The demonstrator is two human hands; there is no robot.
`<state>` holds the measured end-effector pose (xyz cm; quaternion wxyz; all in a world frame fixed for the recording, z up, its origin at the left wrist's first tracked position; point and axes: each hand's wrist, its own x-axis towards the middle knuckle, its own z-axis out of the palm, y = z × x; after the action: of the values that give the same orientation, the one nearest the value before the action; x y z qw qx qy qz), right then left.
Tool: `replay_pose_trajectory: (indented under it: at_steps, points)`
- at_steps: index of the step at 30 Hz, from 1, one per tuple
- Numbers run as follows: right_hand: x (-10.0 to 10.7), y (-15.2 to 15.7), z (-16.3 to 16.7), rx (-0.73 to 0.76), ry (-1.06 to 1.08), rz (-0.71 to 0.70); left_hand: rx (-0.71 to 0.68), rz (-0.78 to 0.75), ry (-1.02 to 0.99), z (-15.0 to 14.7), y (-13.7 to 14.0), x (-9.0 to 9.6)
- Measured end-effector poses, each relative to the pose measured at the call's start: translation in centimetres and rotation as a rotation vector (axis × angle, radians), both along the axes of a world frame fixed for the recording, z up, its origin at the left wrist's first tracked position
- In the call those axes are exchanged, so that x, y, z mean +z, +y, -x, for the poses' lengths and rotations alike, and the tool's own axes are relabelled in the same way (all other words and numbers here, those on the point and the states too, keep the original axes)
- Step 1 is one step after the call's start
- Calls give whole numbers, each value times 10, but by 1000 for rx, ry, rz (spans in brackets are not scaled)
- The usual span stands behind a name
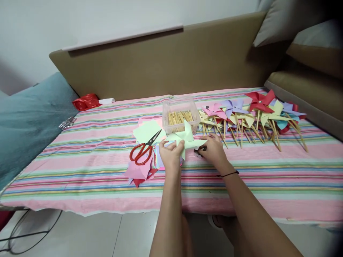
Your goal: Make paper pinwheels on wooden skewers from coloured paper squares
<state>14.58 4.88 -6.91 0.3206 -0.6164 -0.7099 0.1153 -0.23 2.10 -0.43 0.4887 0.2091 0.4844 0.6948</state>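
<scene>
My left hand (171, 157) pinches a pale green paper pinwheel (185, 135) at its middle, thumb on top, with the blades spread out. My right hand (214, 150) is just right of it, its fingertips closed at a small dark, shiny cluster (198, 152) on the cloth. What those fingers hold, if anything, is too small to make out. Under and beside my left hand lies a stack of coloured paper squares (160, 162). Red-handled scissors (144, 148) rest just left of it, across light green paper sheets (147, 131).
Behind my hands stands a clear plastic box (174, 126) of wooden sticks (180, 117). Several finished pinwheels on sticks (259, 101) lie heaped at right. Pink and red paper pieces (138, 171) lie front left. A red plastic bag (86, 102) sits far left on the striped cloth (93, 171).
</scene>
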Motion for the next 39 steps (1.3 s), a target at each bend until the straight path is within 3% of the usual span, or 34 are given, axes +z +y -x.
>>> replay_pose_trajectory:
  at_steps: [7, 20, 24, 30, 39]
  points:
    - [-3, -2, 4, -135, -69, -90, -43, 10, 16, -11, -8, -4]
    - [7, -4, 1, -67, -31, -71, 23, 6, 58, -6, -11, 3]
    - [17, -6, -17, -59, 241, -115, 35, 0, 83, -4, -9, 3]
    - [36, -22, -31, -143, 929, 42, 4, -21, 157, -12, -10, 5]
    - [57, -37, -26, -134, 1216, -52, -34, -56, 191, -28, -6, 2]
